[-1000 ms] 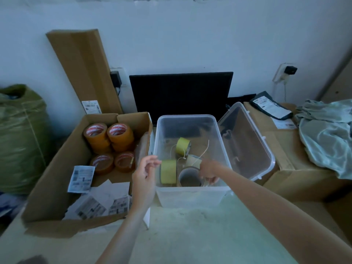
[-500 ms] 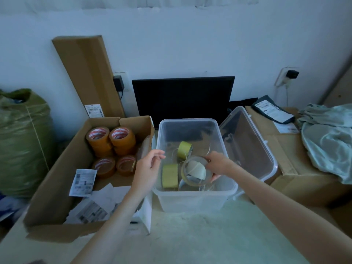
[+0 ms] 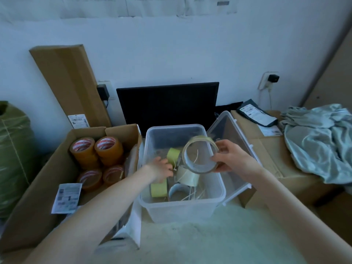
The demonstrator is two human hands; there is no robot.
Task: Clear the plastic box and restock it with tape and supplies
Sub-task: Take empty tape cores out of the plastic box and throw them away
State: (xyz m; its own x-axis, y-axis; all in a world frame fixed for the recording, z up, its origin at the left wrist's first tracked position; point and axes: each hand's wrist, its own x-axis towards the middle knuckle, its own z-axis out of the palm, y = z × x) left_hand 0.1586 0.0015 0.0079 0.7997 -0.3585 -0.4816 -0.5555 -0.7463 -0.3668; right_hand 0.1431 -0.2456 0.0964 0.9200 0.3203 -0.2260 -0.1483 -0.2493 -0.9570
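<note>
Two hands are busy at the box, the clear plastic tub that serves as landmark. Nearest its front wall lie a yellow roll, a grey core and loose pale strips. Just behind these the left hand reaches down inside, fingers curled among the rolls; whether it has hold of one I cannot tell. Over the box's middle the right hand pinches a nearly spent tape ring by its right edge, lifted above the rim and tilted. That pinch looks thin, so the ring could slip and fall back among the rolls. Strips caught on whatever the left hand lifts could drag others out and scatter them. Right of the box its lid leans open, and a swing of the right arm could knock it. Left of the box, a carton holds the orange rolls for restocking, near the left elbow
</note>
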